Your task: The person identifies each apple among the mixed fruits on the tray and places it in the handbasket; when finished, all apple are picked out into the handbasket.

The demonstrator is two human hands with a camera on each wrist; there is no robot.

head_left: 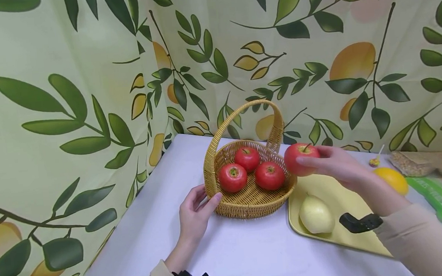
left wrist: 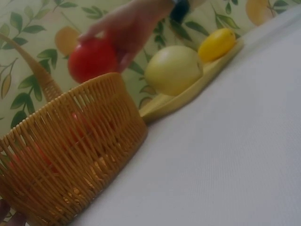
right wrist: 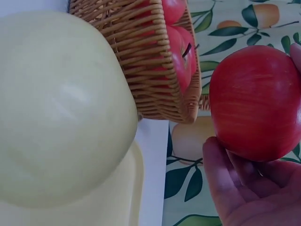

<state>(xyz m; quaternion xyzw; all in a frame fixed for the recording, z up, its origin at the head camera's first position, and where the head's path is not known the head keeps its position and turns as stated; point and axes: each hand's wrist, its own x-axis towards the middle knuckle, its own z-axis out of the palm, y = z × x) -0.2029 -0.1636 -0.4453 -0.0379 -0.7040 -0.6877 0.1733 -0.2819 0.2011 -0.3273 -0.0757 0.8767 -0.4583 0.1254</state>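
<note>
My right hand holds a red apple in the air, just beyond the right rim of a wicker basket. In the right wrist view, fingers curl under that apple. Three more red apples lie inside the basket, one of them a front apple. At the basket's left side, my left hand grips the wall near the foot of the handle, thumb toward the front; its other fingertips are partly hidden. A pale yellow-green round fruit sits on a yellow tray right of the basket.
An orange-yellow fruit lies at the tray's right, partly behind my right forearm. Farther right are a green package, a brown bag and a small lollipop. Leaf-patterned cloth hangs behind the white table.
</note>
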